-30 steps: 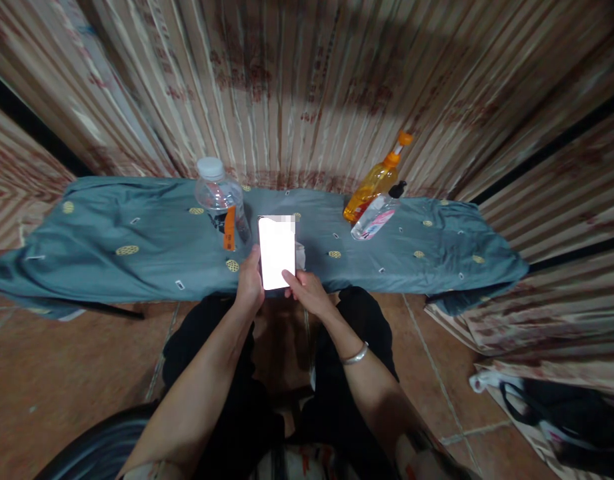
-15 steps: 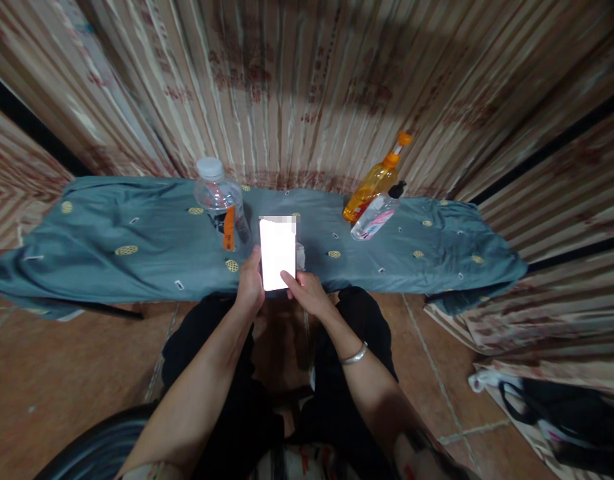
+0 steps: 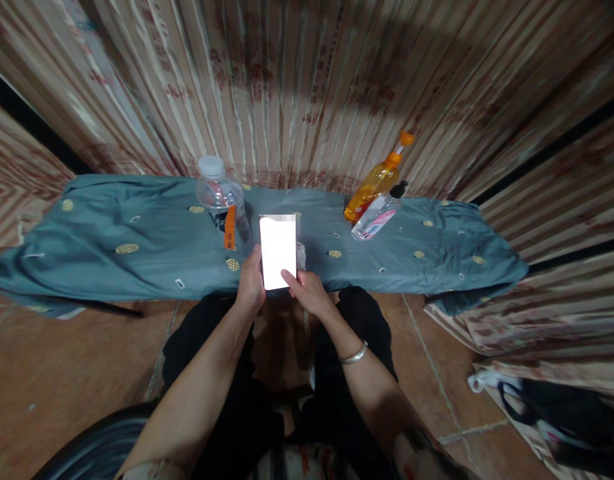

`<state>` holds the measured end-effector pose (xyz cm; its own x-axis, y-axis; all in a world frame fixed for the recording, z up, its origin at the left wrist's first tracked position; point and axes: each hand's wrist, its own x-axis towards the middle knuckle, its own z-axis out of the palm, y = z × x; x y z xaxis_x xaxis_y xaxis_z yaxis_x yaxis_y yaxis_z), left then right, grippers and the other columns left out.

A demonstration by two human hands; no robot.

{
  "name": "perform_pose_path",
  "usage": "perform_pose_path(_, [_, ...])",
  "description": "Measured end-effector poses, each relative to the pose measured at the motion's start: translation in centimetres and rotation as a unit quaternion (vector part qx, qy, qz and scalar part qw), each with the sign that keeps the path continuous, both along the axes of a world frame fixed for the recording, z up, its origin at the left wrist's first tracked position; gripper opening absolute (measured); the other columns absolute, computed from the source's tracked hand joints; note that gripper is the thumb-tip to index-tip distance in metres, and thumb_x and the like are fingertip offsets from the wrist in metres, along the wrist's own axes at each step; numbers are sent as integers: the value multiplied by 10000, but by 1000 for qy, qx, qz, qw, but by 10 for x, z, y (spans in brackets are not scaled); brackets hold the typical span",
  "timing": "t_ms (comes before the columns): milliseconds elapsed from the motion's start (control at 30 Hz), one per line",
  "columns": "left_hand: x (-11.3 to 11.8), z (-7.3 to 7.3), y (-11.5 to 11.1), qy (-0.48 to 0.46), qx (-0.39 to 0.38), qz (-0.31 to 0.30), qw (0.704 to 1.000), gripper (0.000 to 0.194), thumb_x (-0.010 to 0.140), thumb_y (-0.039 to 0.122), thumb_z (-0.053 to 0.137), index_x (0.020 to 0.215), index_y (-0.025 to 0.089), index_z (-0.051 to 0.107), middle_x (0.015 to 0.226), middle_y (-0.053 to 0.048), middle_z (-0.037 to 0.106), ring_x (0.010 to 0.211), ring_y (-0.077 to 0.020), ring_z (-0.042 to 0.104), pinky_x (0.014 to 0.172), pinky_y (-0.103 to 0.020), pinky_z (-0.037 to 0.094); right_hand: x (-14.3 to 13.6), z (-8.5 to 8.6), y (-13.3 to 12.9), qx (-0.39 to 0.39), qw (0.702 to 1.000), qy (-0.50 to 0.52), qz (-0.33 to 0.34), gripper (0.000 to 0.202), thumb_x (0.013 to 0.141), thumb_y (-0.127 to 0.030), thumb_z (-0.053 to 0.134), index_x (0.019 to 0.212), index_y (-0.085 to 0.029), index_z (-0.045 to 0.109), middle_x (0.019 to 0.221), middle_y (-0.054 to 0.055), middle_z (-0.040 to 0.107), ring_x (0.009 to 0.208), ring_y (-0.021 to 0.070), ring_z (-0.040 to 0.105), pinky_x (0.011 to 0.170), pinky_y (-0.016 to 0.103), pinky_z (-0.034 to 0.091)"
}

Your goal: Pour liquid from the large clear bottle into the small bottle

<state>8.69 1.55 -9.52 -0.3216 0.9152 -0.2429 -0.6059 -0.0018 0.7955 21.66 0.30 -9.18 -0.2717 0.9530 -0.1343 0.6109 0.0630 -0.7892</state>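
A phone (image 3: 278,250) with a glaring white screen is upright between my hands, above the front part of the cloth-covered table. My left hand (image 3: 251,281) grips its left edge. My right hand (image 3: 307,290) holds the lower right corner, its thumb lying over the screen. Something small and whitish (image 3: 301,255) shows just right of the phone, partly hidden. To the left stands a clear plastic bottle (image 3: 221,197) with a white cap and an orange label.
An orange pump bottle (image 3: 371,190) and a clear bottle with a black top (image 3: 377,217) stand right of centre on the blue-green cloth (image 3: 151,233). A patterned curtain (image 3: 287,93) hangs behind. A black bag (image 3: 577,413) lies at lower right.
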Motion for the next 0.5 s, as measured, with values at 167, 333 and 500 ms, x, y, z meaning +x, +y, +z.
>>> perform_pose_path(167, [1,1,0,2,0,-3,1000,333,815,467,633,891,149,694,809,-76,760,893,-275,724,775,-359,579,-1,-2,1,-5,1000,1,-6,513,941,-577,450,620,-216,620,559,41,627,692,226,649,715,299,426])
perform_pose_path(333, [2,2,-1,2,-2,-8,1000,307,830,445,618,879,152,696,790,-74,757,872,-272,726,745,-351,584,-1,-4,2,-11,1000,-12,-17,544,939,-603,426,579,-222,570,573,56,625,696,234,644,726,312,417])
perform_pose_path(500, [3,1,-2,0,0,-9,1000,291,850,423,593,889,156,701,803,-70,762,877,-268,728,775,-358,583,-3,-1,3,-20,999,-20,-22,571,961,-595,374,538,-235,509,569,63,611,704,239,639,746,321,395])
